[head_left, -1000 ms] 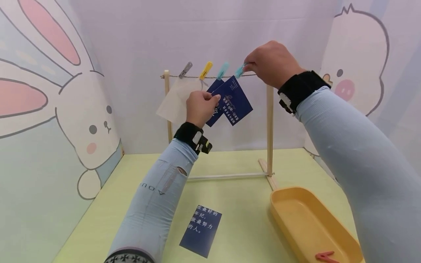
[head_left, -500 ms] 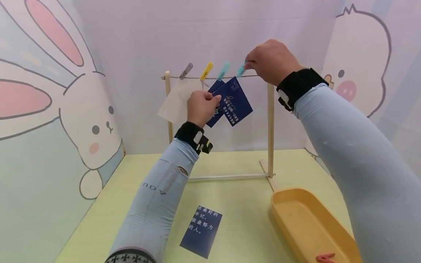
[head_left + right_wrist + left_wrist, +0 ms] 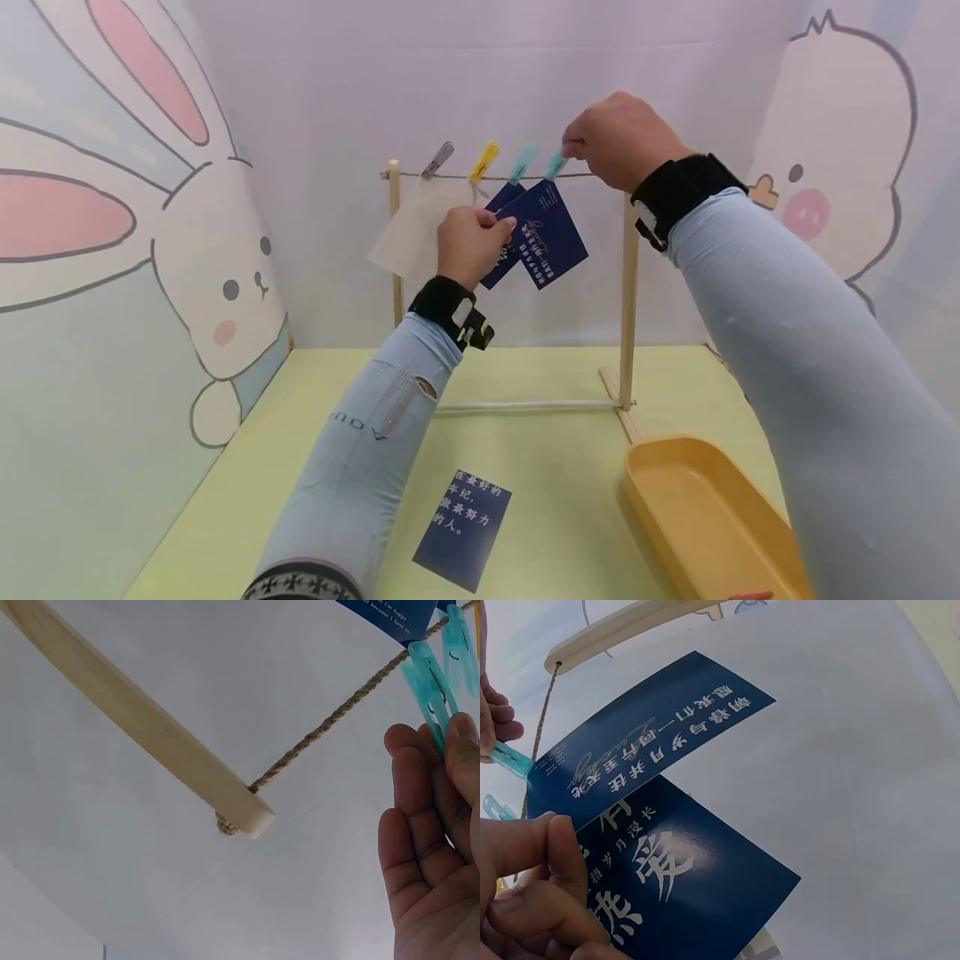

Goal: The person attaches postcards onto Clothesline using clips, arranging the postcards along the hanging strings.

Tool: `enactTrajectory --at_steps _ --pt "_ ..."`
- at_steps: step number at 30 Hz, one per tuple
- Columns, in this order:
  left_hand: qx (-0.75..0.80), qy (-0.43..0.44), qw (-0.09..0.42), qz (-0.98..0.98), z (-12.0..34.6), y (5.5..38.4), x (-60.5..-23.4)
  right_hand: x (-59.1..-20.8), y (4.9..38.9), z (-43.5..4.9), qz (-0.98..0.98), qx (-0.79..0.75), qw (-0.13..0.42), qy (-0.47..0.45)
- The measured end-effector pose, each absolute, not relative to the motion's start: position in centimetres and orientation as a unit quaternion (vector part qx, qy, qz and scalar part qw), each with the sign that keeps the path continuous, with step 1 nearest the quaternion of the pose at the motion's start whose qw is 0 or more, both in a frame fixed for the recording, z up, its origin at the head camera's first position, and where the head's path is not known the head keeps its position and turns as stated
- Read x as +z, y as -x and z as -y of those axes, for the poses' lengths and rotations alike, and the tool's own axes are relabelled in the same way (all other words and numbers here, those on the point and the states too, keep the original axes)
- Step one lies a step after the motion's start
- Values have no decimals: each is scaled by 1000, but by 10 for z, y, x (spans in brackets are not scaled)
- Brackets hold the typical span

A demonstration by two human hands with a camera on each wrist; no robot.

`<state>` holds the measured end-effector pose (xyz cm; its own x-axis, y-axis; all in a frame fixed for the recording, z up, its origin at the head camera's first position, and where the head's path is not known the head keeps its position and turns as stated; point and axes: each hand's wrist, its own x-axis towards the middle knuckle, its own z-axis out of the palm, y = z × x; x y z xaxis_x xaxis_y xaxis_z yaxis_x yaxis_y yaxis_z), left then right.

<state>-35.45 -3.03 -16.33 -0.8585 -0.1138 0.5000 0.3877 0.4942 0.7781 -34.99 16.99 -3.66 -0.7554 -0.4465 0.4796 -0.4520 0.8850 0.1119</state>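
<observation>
My left hand (image 3: 471, 246) pinches a dark blue card (image 3: 551, 237) with white writing by its left corner. At the card's top corner, by the twine (image 3: 322, 724), my right hand (image 3: 626, 142) pinches a teal clothespin (image 3: 429, 682) between thumb and fingers. The clothespin's tip meets the card and the line there. Behind the held card hangs another blue card (image 3: 682, 862), partly covered by it and by my left hand. A second teal clothespin (image 3: 523, 163) sits on the line above that card. A third blue card (image 3: 462, 531) lies flat on the table.
A white sheet (image 3: 420, 221) hangs from the line near a grey clothespin (image 3: 438, 160) and a yellow clothespin (image 3: 484, 162). The wooden frame (image 3: 628, 308) stands on the table (image 3: 555, 492). At front right is a yellow tray (image 3: 637, 492) with a red clip (image 3: 752, 596) at the frame edge.
The head view has swung slightly left, so the scene sits a little further right. Both hands keep their grips on the card and the clothespin, with little other visible movement.
</observation>
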Motion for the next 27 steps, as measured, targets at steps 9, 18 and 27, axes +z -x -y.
enactTrajectory --at_steps 9,18,27 --pt "-493 82 253 829 23 352 -163 -38 353 -179 942 8 234 -241" --pt "-491 86 253 829 23 352 -160 -36 354 -179 944 16 227 -241" --pt "-492 85 253 829 25 352 -166 -40 354 -177 944 14 214 -250"
